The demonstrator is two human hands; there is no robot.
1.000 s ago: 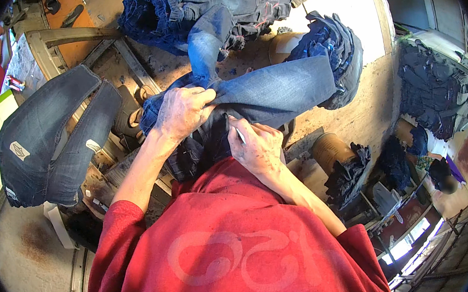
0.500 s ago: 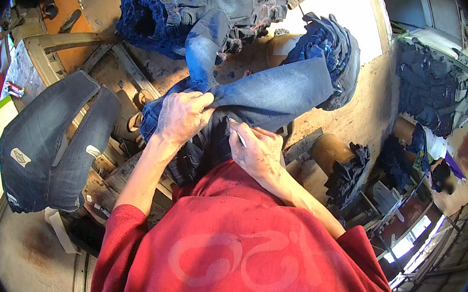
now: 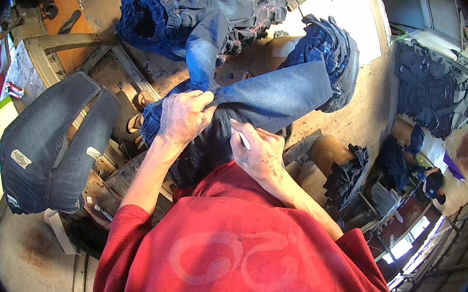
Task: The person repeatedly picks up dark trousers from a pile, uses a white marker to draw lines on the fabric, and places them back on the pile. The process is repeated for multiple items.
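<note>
A pair of blue jeans (image 3: 274,92) lies across my lap, one leg stretching off to the right and another part reaching away from me. My left hand (image 3: 186,117) is closed on the bunched denim near the middle. Just right of it, my right hand (image 3: 259,152) is closed round a small, slim, whitish tool (image 3: 242,138), its tip against the dark part of the jeans. Fingers hide most of that tool, so its kind is unclear.
Dark jeans (image 3: 49,144) drape over a wooden frame at left. Heaped jeans (image 3: 218,9) lie ahead, with another bundle (image 3: 325,60) at far right of the lap. A stack of dark denim (image 3: 435,88) lies farther right. Another person (image 3: 433,182) is at lower right.
My hands stay almost in place, the right one shifting very slightly. The jeans' right-hand leg moves a little. The distant person at lower right has changed posture.
</note>
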